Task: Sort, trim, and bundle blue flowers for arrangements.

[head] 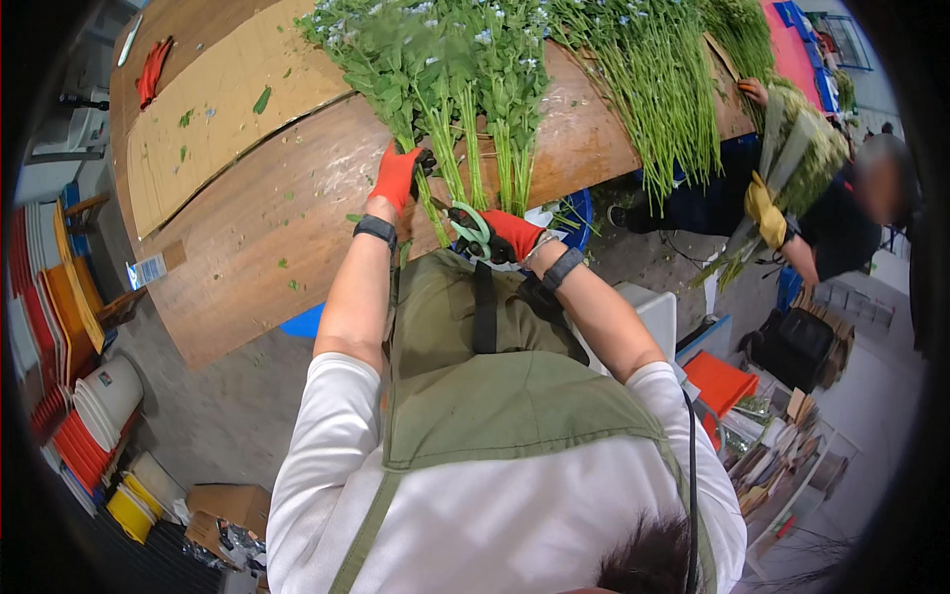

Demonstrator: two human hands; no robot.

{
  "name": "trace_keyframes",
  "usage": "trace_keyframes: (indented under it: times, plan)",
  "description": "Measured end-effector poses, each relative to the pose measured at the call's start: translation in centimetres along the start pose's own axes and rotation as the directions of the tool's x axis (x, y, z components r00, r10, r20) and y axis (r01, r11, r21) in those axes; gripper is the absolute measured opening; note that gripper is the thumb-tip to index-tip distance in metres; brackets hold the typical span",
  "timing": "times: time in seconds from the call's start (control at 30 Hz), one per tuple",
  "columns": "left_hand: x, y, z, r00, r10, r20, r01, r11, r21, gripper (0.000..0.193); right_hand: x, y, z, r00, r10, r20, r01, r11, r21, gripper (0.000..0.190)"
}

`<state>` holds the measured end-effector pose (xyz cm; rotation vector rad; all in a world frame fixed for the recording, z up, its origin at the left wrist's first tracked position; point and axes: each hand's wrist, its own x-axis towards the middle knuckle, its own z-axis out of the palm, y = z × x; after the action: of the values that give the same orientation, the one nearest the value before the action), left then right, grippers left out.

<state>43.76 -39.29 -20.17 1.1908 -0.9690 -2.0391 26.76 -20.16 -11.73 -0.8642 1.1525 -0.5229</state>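
My left hand [398, 177], in a red glove with dark fingertips, grips a bunch of green flower stems [430, 204] near its lower end. The cut ends point toward my apron [453, 312] at the table's near edge. My right hand [512, 234], also gloved, holds secateurs with pale green handles [470, 236] just right of those stem ends. Whether their blades are open is hard to tell. Side by side to the right lie more stem bunches [512, 167], their leafy tops with small pale blue flowers [445, 44] toward the far side.
Cardboard [223, 119], a red glove [154, 70] and scattered leaves lie on the wooden table [245, 297]. Another green bunch [660, 126] overhangs the edge, above a blue tub [577, 219]. At right a person [839, 223] holds a wrapped bouquet [794, 156]. Buckets [107, 397] stand lower left.
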Motion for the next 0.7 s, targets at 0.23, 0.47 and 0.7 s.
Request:
trace_keyframes:
  times: [0.23, 0.47, 0.7]
  plan:
    - [-0.1, 0.5, -0.1, 0.994, -0.104, -0.018, 0.103, 0.994, -0.048, 0.037, 0.6, -0.2, 2.7, 0.989, 0.070, -0.131, -0.014, 0.921, 0.388, 0.025]
    - [0.5, -0.3, -1.2, 0.998, -0.029, 0.050, 0.032, 0.998, -0.060, 0.035, 0.8, -1.7, 0.5, 0.997, -0.050, 0.063, 0.009, 0.849, 0.528, 0.025]
    - [0.2, 0.5, -0.8, 0.994, -0.067, 0.091, 0.081, 0.985, -0.154, 0.039, -0.9, -1.3, 0.6, 0.999, -0.032, -0.030, 0.028, 0.993, -0.115, 0.035]
